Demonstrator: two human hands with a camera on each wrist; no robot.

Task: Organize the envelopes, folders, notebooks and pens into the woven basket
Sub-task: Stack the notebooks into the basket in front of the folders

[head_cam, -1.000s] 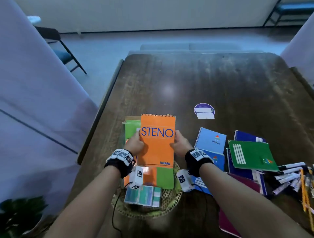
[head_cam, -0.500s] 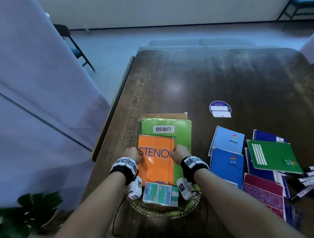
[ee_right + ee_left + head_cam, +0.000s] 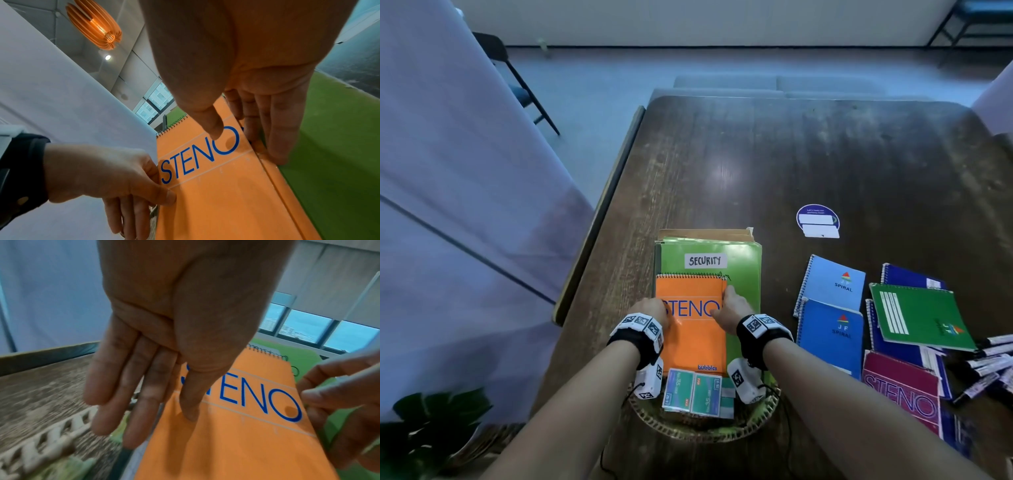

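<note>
Dark wood table [image 3: 825, 154] fills the middle of the head view, and low in the frame sits the woven basket [image 3: 698, 432], its rim showing beneath both wrists. Standing in it is the orange STENO pad [image 3: 693, 337], spiral at the top, leaning on a green folder [image 3: 743, 274] labelled SECURITY, with a brown envelope [image 3: 705, 234] peeking out behind that. Left hand [image 3: 650, 308] is at the pad's left edge: thumb flat on the cover, fingers [image 3: 107, 386] straight and close together alongside the edge, nothing clamped. Right hand [image 3: 729, 310] is at the right edge, thumb out over the letter O, fingers [image 3: 277, 129] straight and together against the edge and the folder. Teal packets [image 3: 693, 392] stand in the basket's near side. Over on the right of the frame, blue notebooks [image 3: 832, 308], a green notebook [image 3: 917, 315] and a maroon pad [image 3: 904, 394] lie overlapping on the table, with pens [image 3: 993, 363] at the far right edge. A round sticker [image 3: 817, 221] sits above them.
</note>
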